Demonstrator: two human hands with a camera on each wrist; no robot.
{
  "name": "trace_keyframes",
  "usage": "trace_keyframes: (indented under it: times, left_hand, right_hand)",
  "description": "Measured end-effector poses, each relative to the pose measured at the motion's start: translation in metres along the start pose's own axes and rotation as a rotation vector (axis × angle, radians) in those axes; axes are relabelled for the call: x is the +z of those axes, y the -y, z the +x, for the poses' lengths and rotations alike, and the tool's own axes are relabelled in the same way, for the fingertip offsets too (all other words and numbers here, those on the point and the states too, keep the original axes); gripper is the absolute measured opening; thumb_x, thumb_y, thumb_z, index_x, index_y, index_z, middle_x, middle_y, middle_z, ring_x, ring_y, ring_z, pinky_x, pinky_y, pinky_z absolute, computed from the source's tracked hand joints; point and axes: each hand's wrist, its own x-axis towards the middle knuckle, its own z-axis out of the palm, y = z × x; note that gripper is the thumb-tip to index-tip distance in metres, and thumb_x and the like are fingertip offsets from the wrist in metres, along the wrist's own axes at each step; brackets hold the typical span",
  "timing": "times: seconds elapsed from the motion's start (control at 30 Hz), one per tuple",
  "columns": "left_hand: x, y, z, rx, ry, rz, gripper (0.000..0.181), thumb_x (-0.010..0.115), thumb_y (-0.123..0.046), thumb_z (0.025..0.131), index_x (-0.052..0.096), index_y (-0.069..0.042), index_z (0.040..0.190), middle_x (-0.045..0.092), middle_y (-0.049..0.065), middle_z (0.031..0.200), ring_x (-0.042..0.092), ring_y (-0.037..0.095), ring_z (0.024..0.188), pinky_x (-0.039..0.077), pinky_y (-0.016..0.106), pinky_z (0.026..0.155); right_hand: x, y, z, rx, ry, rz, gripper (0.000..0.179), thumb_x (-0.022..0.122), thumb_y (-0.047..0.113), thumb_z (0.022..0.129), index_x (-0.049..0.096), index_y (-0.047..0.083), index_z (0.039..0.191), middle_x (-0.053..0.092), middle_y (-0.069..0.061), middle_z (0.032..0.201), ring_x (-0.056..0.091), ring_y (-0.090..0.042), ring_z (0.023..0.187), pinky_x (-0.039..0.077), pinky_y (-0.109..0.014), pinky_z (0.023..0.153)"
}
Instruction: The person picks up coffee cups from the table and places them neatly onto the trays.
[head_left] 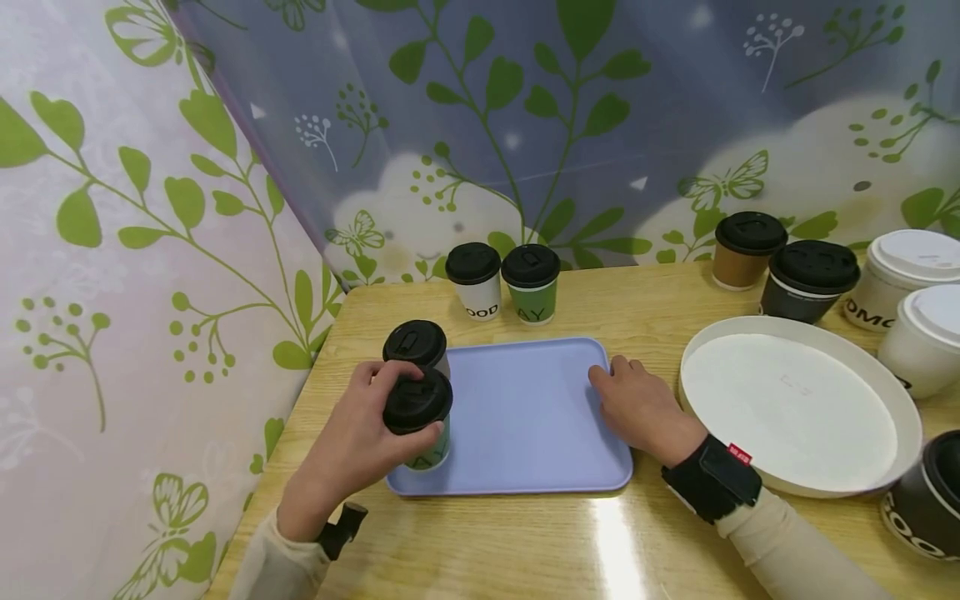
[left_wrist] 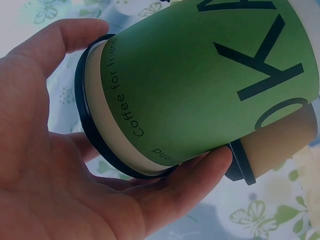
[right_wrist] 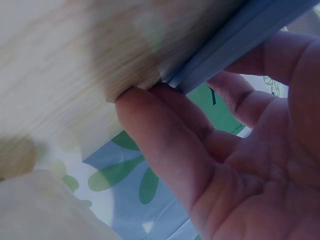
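The fingers and the thumb of the left hand (head_left: 360, 429) are bent around the black lid (head_left: 418, 406) of the near green cup (head_left: 439, 450), and they hold it from above. In the left wrist view, one fingertip also touches the green wall, where the small words "Coffee for friend" can be read. This cup is upright at the left front part of the blue tray (head_left: 525, 417); whether its base already rests there, I cannot tell.

The right hand (head_left: 641, 408) has its thumb on the inner side of the tray's right rim and its other fingers on the outer side, so the rim is pinched between them. Each wrist wears a black band, the left one (head_left: 342, 531) and the right one (head_left: 711, 479), which has a small red tag.

Just behind the held cup is another black-lidded cup (head_left: 412, 338), mostly covered by it. Beyond the tray, a white cup (head_left: 480, 298) and a far green cup (head_left: 532, 302) stand side by side on the wooden worktop (head_left: 480, 550).

To the right lies a round white tray (head_left: 795, 417). Behind it are a brown cup (head_left: 737, 265) and a black cup (head_left: 797, 298); near its right side are two white-lidded cups (head_left: 926, 346), and a dark cup (head_left: 918, 517) is at the picture's edge. A patterned cloth (head_left: 487, 192) hangs behind the worktop.
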Motion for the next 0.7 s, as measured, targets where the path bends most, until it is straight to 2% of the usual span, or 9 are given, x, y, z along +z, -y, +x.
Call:
trace_keyframes:
  times: [0.33, 0.53, 0.7]
  left_hand:
    - [0.0003, 0.0069, 0.0015, -0.026, -0.005, 0.007, 0.054, 0.082, -0.038, 0.085, 0.059, -0.020, 0.130, 0.045, 0.020, 0.138, 0.060, 0.038, 0.110, 0.050, 0.057, 0.093]
    - [0.0050, 0.0051, 0.0030, -0.025, 0.024, -0.012, 0.054, 0.083, -0.038, 0.084, 0.058, -0.021, 0.130, 0.044, 0.020, 0.134, 0.060, 0.036, 0.107, 0.051, 0.055, 0.092]
    - [0.0063, 0.0023, 0.0028, -0.023, 0.023, -0.013, 0.055, 0.084, -0.037, 0.084, 0.058, -0.021, 0.131, 0.044, 0.020, 0.135, 0.061, 0.037, 0.108, 0.052, 0.055, 0.092]
  right_hand:
    - [-0.0005, -0.0001, 0.0001, -0.005, 0.002, -0.007, 0.017, 0.061, 0.005, 0.099, 0.063, 0.001, 0.116, 0.055, -0.020, 0.094, 0.054, -0.032, 0.080, 0.051, -0.045, 0.062]
    - [-0.0004, -0.0003, 0.0003, -0.005, 0.007, -0.008, 0.017, 0.062, 0.006, 0.099, 0.063, 0.001, 0.115, 0.055, -0.019, 0.093, 0.053, -0.031, 0.079, 0.050, -0.044, 0.061]
    - [-0.0003, -0.0003, 0.0000, -0.008, -0.003, -0.007, 0.016, 0.062, 0.005, 0.099, 0.063, 0.001, 0.114, 0.054, -0.019, 0.092, 0.052, -0.030, 0.077, 0.049, -0.042, 0.060]
